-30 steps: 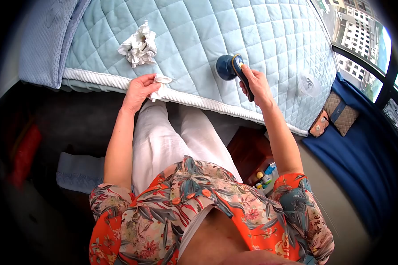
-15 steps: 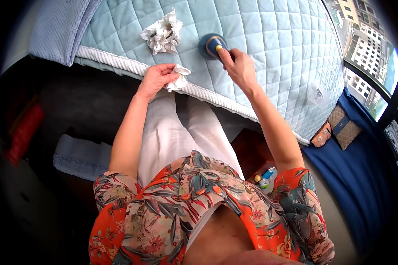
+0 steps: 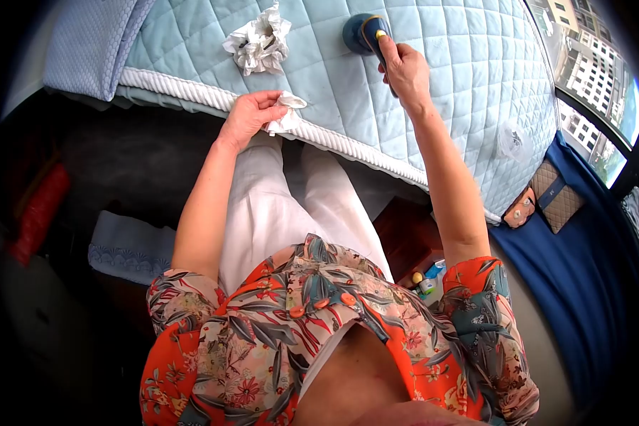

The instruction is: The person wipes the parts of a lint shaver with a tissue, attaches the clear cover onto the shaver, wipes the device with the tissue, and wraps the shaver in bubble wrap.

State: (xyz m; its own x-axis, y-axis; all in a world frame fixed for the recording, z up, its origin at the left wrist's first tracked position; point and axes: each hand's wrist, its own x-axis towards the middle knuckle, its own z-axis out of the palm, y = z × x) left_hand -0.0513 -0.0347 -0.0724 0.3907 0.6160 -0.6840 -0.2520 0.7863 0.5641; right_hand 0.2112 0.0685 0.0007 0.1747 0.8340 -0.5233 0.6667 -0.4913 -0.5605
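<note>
The right hand (image 3: pixel 408 77) has its fingers wrapped round the handle of a blue handheld device (image 3: pixel 361 34), against or just above the quilt (image 3: pixel 476 64), well in from its white corded edge (image 3: pixel 376 160). At that edge the left hand (image 3: pixel 248 119) pinches a white tissue (image 3: pixel 284 119), near crumpled paper (image 3: pixel 257 44).

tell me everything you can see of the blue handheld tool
The blue handheld tool has a rounded, plastic-looking head and a slim dark handle with a yellow spot near the head. The right hand grips the handle. The head is over the quilted cover, underside hidden; contact is unclear.
</note>
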